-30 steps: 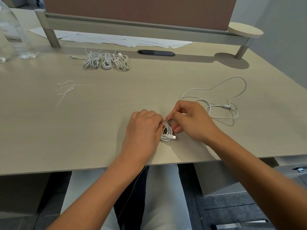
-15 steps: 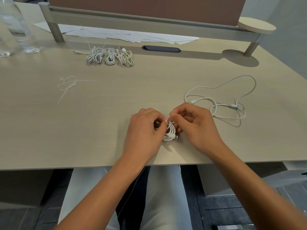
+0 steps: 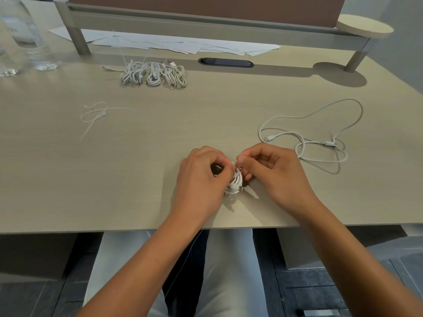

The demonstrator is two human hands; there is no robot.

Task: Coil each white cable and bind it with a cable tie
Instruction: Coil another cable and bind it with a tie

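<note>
Near the front edge of the desk (image 3: 68,179), the left hand (image 3: 201,179) grips the coiled cable (image 3: 235,181), light, springy and likely to unwind unless held across its loops. The right hand (image 3: 274,172) pinches at its top, perhaps the tie. Open room lies left; a loose cable (image 3: 309,133) lies right.

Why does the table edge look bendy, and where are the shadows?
Head view: the wide lens bows the table edge; soft shadows fall below the hands, by the coiled cable, and beside the loose cable; the bottle looks smeared.
</note>
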